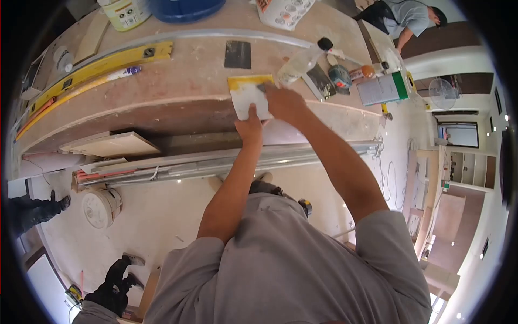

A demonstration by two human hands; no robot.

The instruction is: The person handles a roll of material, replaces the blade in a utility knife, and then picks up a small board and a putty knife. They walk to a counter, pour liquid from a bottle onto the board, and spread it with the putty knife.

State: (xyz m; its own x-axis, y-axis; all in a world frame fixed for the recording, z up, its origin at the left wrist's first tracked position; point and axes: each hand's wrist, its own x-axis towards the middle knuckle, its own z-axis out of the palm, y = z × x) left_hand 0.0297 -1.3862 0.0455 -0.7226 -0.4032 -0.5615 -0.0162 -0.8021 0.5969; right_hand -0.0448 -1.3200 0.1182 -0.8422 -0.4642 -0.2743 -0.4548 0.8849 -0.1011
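Note:
My left hand (250,128) grips the lower edge of a white board (245,96), its thumb lying on top. A band of yellow runs along the board's far edge, which rests at the front of the workbench (189,70). My right hand (287,103) is closed at the board's right side. A small dark flat piece (261,87), perhaps a scraper blade, sticks out from its fingers over the board; its handle is hidden. Just beyond the board lies a dark square sheet (238,54). A clear bottle with a black cap (298,66) lies to the right.
A yellow spirit level (108,67) lies at the bench's left. Tubs and a blue container (186,8) stand at the back. A green-and-white tin (382,89) is at the right. Metal profiles (216,168) run below the bench; a bucket (101,208) stands on the floor. Other people are nearby.

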